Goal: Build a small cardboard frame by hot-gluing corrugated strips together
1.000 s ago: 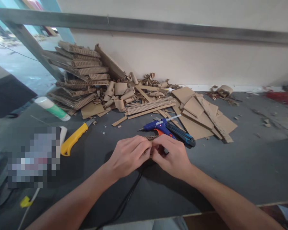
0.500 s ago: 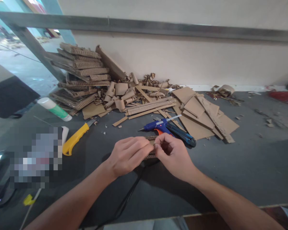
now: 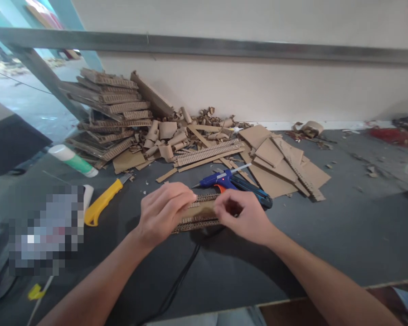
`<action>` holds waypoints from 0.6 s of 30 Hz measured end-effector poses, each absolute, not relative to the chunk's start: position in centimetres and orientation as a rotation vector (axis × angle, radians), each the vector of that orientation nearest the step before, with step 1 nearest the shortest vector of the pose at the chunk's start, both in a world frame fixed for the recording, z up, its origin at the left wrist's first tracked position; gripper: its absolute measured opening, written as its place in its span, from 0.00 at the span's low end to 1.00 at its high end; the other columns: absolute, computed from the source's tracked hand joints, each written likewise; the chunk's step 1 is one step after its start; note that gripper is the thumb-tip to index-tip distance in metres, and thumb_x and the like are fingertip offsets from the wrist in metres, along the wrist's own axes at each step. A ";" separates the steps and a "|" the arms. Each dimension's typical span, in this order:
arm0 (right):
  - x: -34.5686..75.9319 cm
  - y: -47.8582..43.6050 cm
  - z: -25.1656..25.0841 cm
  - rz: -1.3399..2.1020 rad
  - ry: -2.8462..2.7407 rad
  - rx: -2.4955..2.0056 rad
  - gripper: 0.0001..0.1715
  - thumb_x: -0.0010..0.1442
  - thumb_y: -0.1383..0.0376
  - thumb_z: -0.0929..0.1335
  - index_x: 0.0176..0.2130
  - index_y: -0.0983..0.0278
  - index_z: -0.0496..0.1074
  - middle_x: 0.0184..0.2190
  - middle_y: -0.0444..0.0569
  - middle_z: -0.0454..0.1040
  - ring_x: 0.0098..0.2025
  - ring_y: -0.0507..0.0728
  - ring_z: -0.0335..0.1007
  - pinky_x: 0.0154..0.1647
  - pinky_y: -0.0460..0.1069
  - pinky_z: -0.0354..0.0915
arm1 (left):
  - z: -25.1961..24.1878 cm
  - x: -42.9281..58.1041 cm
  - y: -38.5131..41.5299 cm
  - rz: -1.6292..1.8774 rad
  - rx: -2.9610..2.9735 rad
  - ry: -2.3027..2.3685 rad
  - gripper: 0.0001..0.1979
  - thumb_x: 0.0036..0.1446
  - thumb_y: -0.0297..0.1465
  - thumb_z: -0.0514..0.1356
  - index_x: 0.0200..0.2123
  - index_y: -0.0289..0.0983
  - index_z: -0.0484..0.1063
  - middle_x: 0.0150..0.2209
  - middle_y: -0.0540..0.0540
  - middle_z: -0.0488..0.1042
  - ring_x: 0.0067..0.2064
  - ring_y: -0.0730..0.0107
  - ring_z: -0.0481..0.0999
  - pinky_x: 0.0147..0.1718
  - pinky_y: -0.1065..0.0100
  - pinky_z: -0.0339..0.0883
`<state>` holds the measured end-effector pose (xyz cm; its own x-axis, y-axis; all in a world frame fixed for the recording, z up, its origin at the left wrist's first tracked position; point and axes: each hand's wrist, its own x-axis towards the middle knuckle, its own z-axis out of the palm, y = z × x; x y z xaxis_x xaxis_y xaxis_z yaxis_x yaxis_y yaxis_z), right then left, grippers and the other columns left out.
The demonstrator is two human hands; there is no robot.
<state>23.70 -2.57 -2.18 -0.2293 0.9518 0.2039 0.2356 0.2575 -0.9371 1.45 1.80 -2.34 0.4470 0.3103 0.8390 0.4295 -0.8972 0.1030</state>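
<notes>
My left hand (image 3: 165,212) and my right hand (image 3: 243,216) both grip a small flat piece of corrugated cardboard (image 3: 200,212) just above the dark grey table (image 3: 326,226). The left hand's fingers curl over the piece's left end, and the right hand pinches its right end. The piece's ribbed edges show between the hands. A blue hot glue gun (image 3: 221,180) lies just behind the hands, and its black cord (image 3: 177,285) runs toward me.
A heap of cardboard strips, rolls and sheets (image 3: 177,131) lies against the wall. Flat cardboard sheets (image 3: 282,165) lie at the right. A yellow utility knife (image 3: 104,201), a white-and-green glue bottle (image 3: 73,159) and a blue cutter (image 3: 255,192) are nearby.
My hands have drawn apart along the cardboard piece, so more of it now shows between them. The left hand shifted left. The view moved slightly.
</notes>
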 end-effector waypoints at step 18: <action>23.9 -2.4 -2.6 0.807 -1.770 -1.071 0.07 0.58 0.62 0.75 0.37 0.61 0.77 0.29 0.45 0.77 0.25 0.48 0.67 0.25 0.44 0.65 | -2.0 2.7 1.0 -1.682 -2.695 -0.954 0.07 0.57 0.34 0.69 0.37 0.39 0.77 0.30 0.49 0.79 0.28 0.74 0.75 0.30 0.72 0.71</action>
<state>23.92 -2.35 -2.59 -0.2315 0.9064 0.3534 0.3273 0.4147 -0.8491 2.72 0.96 -2.00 0.3253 0.5522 0.7676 0.3752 -0.8205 0.4313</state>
